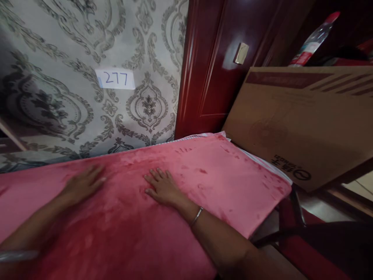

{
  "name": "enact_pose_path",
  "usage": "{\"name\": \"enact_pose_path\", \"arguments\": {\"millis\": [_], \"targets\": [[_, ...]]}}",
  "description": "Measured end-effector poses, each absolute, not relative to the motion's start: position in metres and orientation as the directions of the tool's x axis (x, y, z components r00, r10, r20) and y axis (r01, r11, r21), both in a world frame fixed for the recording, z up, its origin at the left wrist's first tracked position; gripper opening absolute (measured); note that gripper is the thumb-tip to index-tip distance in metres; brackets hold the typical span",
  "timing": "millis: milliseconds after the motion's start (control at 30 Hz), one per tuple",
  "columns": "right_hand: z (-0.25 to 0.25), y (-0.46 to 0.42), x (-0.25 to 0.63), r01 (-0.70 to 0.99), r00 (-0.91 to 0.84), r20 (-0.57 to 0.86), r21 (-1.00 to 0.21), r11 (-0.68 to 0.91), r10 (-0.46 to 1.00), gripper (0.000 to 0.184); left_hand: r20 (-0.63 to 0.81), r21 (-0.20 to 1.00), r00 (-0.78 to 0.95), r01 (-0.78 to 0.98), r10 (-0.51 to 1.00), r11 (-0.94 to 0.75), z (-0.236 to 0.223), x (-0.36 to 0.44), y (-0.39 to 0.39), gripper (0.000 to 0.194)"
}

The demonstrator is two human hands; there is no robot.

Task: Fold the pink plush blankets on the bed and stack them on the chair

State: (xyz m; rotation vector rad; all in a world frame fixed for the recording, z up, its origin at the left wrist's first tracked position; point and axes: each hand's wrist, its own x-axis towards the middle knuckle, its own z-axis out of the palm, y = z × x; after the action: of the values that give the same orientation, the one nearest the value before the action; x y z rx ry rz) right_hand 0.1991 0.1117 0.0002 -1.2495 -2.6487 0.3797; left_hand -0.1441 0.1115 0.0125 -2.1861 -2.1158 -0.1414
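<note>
At the far left of the frame, patterned wallpaper (pixel 148 103) rises behind a long surface wrapped in pink plush cloth (pixel 125 229), which spans from the left edge and lower left to right of centre. At lower left, a pale band (pixel 19 255) circles the left wrist; beyond it, left of centre, the left hand (pixel 81 186) lies palm down over the cloth, its fingers extended and grasping nothing. Blur prevents telling how firmly it touches. In the upper left, a paper label (pixel 119 79) marked 277 is set flat against the wall, presumably to be read from the front. At the centre, the right hand (pixel 164 190) rests palm down on the cloth, 5 digits spread and nothing held, a posture suited to pressing or smoothing the pile; a bangle (pixel 197 216) sits on its wrist. Darker patches across the cloth probably show where the nap lies the other way. In the upper centre stands dark red panelled woodwork (pixel 215 77) with a metal handle (pixel 241 53). Striped fabric (pixel 268 165) shows along the cloth's right border, likely its underside or an under-layer. At right, a cardboard box (pixel 291 116) leans at a tilt beside that border, with a red-capped bottle (pixel 313 41) behind its upper edge.
</note>
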Motion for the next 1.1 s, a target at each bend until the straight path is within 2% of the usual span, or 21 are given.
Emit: {"name": "enact_pose_path", "arguments": {"millis": [33, 100, 233, 333, 533, 700, 867, 1100], "targets": [[0.001, 0.111, 0.2, 0.723, -0.63, 0.071, -0.309, 0.617, 0.774, 0.067, 0.037, 0.048, 0.097, 0.994, 0.995, -0.099, 0.009, -0.117, 0.114, 0.062], [0.001, 0.109, 0.201, 0.711, -0.633, 0.102, -0.315, 0.629, 0.767, 0.071, -0.022, 0.102, 0.127, 0.987, 0.992, -0.124, 0.005, -0.071, 0.114, 0.062], [-0.001, 0.119, 0.202, 0.686, -0.666, 0.096, -0.309, 0.659, 0.74, 0.072, 0.052, 0.008, 0.018, 1.0, 0.998, -0.018, -0.002, -0.032, 0.106, 0.066], [0.0, 0.149, 0.217, 0.703, -0.669, 0.057, -0.275, 0.656, 0.741, 0.065, 0.071, -0.004, 0.022, 1.0, 0.997, -0.022, -0.006, -0.036, 0.104, 0.067], [0.006, 0.241, 0.306, 0.877, -0.438, -0.023, -0.23, 0.422, 0.898, 0.062, 0.107, 0.037, 0.034, 0.999, 0.994, -0.038, -0.015, -0.049, 0.109, 0.068], [0.005, 0.3, 0.389, 0.957, -0.235, -0.056, -0.19, 0.22, 0.97, 0.061, 0.115, -0.004, 0.031, 1.0, 0.993, -0.031, -0.022, -0.052, 0.111, 0.066], [-0.004, 0.344, 0.461, 0.991, -0.022, -0.078, -0.136, 0.012, 0.997, 0.063, 0.108, -0.033, 0.029, 0.999, 0.994, -0.026, -0.025, -0.054, 0.109, 0.069], [-0.026, 0.392, 0.535, 0.988, 0.12, -0.004, -0.102, -0.12, 0.993, 0.065, 0.127, 0.013, 0.03, 0.999, 0.991, -0.032, -0.035, -0.066, 0.108, 0.068]]}}
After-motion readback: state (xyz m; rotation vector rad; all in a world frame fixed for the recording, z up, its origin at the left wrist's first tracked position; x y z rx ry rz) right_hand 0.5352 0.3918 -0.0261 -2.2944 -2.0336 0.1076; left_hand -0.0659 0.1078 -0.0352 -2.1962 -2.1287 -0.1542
